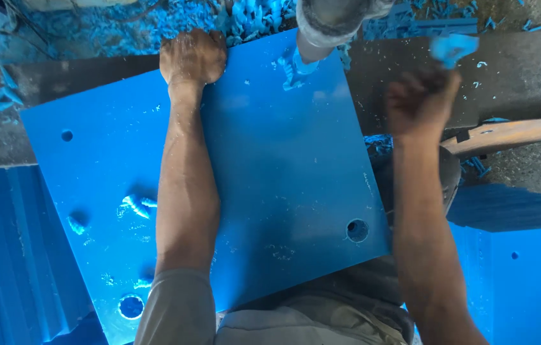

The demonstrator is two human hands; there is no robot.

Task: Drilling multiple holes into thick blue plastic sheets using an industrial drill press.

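Left hand [192, 59] curled over far edge of blue plastic sheet [270, 172], fingers closed on rim, forearm lying across sheet. Sheet rests flat and skewed on dark tabletop [513, 70], near edge over person's lap. 4 drilled holes visible in sheet; blue shavings [139, 204] scattered on left part. Right hand [418, 101] raised beside sheet's right edge, closed in fist, motion-blurred; blurry blue scrap [454, 48] just above it, grip on it unclear. Wooden handle [513, 133] right of fist.

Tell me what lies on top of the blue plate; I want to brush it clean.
On the blue plate rest the left hand, its forearm, and curled blue shavings near the drilled holes. Whatever sits beneath the forearm is covered.
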